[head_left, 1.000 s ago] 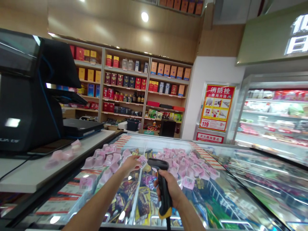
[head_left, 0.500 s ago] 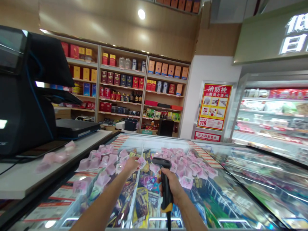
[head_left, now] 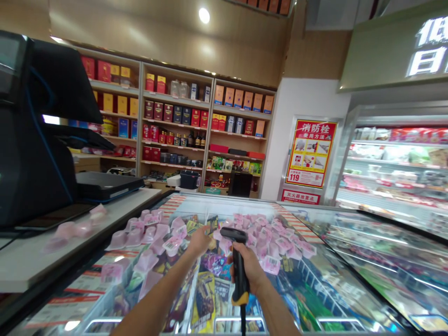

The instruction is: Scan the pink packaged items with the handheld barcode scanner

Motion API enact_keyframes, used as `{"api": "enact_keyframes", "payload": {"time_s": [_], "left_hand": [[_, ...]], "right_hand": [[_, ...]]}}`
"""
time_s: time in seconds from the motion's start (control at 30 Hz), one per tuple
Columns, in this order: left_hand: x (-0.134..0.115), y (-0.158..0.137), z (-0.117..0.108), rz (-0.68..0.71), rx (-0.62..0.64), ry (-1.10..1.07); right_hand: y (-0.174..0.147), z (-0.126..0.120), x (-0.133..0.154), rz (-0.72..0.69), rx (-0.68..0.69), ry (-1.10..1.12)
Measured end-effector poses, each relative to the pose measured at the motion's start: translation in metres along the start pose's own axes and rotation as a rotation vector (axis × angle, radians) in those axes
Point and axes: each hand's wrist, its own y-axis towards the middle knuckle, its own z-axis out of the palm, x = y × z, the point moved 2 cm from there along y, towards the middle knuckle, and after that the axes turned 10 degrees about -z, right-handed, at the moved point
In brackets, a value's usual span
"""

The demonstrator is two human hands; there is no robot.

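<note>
In the head view my right hand (head_left: 251,266) is closed around the grip of a black and yellow handheld barcode scanner (head_left: 239,275), its head pointing left and its cable hanging down. My left hand (head_left: 200,240) reaches forward over the glass, left of the scanner head. Its fingertips are blurred and partly hidden, so what they hold, if anything, is unclear. Pink translucent plastic cups with barcode labels lie in two groups on the freezer lid: a left group of cups (head_left: 150,228) beside my left forearm, and a right group of cups (head_left: 269,235) beyond the scanner.
Under the glass of the chest freezer (head_left: 224,201) lie colourful packets (head_left: 205,298). At left, a black checkout terminal (head_left: 38,140) stands on a white counter (head_left: 21,268), with several pink cups (head_left: 84,228) near its edge. Shelves of boxed goods (head_left: 175,114) line the back wall.
My left hand has moved slightly right, toward the scanner head. The pink cup that showed in its fingers is no longer visible there. My right hand still grips the scanner, nearly in place.
</note>
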Motion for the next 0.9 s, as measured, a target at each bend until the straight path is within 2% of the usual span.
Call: {"api": "enact_keyframes", "payload": {"time_s": [0.13, 0.23, 0.4, 0.67, 0.9], "left_hand": [[0.031, -0.004, -0.055, 0.017, -0.170, 0.230], [0.052, -0.010, -0.074, -0.005, -0.206, 0.371], [0.055, -0.013, -0.063, 0.053, -0.232, 0.433], [0.030, -0.004, -0.036, 0.261, -0.342, 0.249], [0.030, 0.000, -0.022, 0.283, -0.347, 0.150]], "right_hand": [[-0.003, 0.014, -0.005, 0.038, 0.050, 0.009], [-0.005, 0.024, -0.008, 0.062, 0.070, 0.005], [-0.008, 0.031, -0.008, 0.056, 0.100, 0.025], [-0.019, 0.038, 0.001, 0.090, 0.181, 0.044], [-0.020, 0.032, 0.003, 0.096, 0.168, 0.045]]}}
